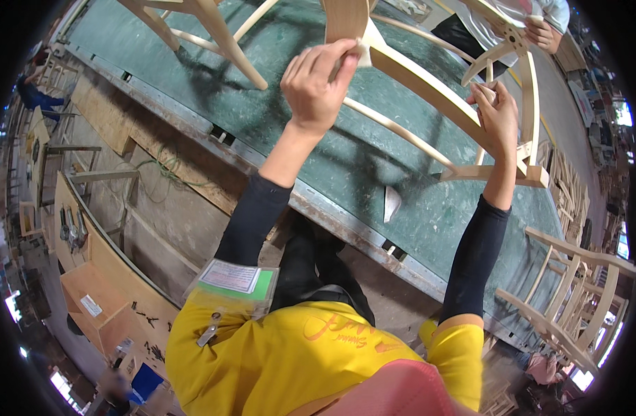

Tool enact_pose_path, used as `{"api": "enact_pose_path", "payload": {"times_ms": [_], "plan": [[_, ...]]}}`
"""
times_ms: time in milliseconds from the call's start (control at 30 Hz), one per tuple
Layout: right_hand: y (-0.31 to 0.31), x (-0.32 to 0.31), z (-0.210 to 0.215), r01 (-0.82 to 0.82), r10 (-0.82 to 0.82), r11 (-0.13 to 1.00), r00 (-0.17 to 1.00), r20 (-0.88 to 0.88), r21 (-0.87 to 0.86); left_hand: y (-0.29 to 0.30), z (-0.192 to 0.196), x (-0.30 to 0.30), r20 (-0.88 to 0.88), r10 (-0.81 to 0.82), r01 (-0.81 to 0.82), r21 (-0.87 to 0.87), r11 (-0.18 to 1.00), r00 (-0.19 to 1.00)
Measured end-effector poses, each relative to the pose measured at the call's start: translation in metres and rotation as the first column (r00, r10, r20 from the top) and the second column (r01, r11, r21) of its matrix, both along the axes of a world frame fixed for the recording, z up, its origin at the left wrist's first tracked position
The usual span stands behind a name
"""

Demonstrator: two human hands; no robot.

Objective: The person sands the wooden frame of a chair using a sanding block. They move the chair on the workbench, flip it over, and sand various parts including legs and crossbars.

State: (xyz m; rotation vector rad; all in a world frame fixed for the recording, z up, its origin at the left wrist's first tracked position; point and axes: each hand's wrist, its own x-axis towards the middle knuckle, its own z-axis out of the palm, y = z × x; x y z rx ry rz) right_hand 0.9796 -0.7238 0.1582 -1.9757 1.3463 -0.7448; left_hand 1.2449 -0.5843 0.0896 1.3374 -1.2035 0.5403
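Both hands are closed on the pale unfinished wooden chair frame (436, 90): the left hand (318, 87) presses a small sanding piece (363, 52), the right hand (498, 114) steadies a rail. Sanding seems in hand; firm even strokes are needed next.

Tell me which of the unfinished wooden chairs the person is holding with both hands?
The chair frame lying on the green table directly ahead: left hand and right hand grip its rails. The chair at top left and the stacked chairs at right are untouched.
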Motion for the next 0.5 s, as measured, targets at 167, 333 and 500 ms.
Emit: {"api": "enact_pose_path", "payload": {"times_ms": [167,333,500], "plan": [[0.000,0.002,-0.003,-0.046,0.045,0.998,0.998,0.043,0.034,-0.037,-0.048,-0.003,0.169,0.246,-0.212,-0.195,0.958,0.954],[-0.002,-0.008,-0.007,-0.107,0.102,0.993,0.991,0.081,0.057,-0.055,-0.081,-0.011,0.166,0.329,-0.268,-0.310,0.912,0.929],[-0.004,-0.006,-0.010,-0.167,0.165,0.986,0.982,0.096,0.016,-0.034,-0.129,-0.021,0.235,0.315,-0.319,-0.020,0.948,0.920]]}}
